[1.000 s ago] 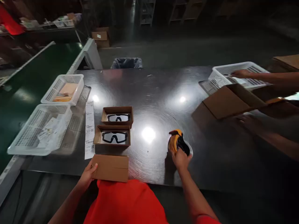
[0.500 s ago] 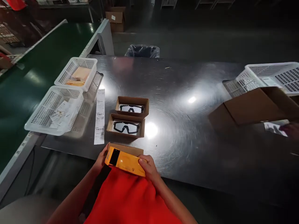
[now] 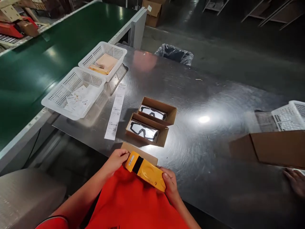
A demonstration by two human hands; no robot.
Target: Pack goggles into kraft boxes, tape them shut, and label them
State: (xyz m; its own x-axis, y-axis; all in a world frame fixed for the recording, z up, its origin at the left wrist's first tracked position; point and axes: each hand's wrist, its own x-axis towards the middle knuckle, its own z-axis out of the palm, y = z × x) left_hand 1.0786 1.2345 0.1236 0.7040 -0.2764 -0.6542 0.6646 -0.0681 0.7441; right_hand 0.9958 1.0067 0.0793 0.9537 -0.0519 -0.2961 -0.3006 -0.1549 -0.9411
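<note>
A yellow box (image 3: 150, 173) with a black band is held near the table's front edge, tilted down to the right. My right hand (image 3: 170, 183) grips its right end, thumb on top. At its left end is my left hand (image 3: 118, 160), fingers pinched together by the corner; what they pinch is hard to make out. Behind the yellow box lies an open brown carton (image 3: 140, 152), partly hidden. Two more open cartons, the nearer (image 3: 163, 136) and the farther (image 3: 172, 115), each hold a white box picturing black-framed glasses. Left of them lies a strip of labels (image 3: 116, 113).
Two white baskets, one with papers (image 3: 51, 103) and one with envelopes (image 3: 122, 54), stand at the left by a green conveyor (image 3: 69, 35). A large carton (image 3: 278, 148), a white basket (image 3: 286, 119) and another person's hand (image 3: 296, 181) are at right.
The view has swung, so the table's items appear turned and farther right. My left hand has moved from the carton's left side to the yellow box's corner. My right hand still holds the box.
</note>
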